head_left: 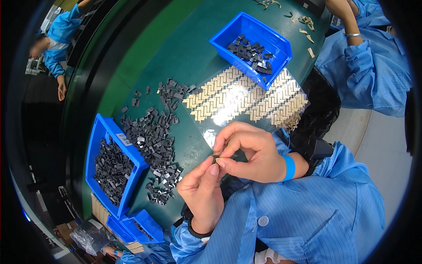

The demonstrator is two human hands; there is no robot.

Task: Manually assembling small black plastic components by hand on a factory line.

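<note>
Both my hands meet over the table's near edge, around a small dark piece (215, 159). My left hand (200, 189) pinches it from below between thumb and forefinger. The fingertips of my right hand (252, 154) close on the same piece from the other side, and they hide most of it. Left of my hands lies a loose heap of small black rectangular parts (151, 136) on the green tabletop. Just beyond my hands is a clear sheet bearing rows of tan die-cut pieces (237, 97).
A blue bin (143, 160) full of black parts stands at left, with a smaller blue bin (151, 226) nearer. Another blue bin (283, 42) holds some black parts on the sheet's far edge. Tan scraps (311, 53) lie far right. Co-workers in blue (369, 66) sit nearby.
</note>
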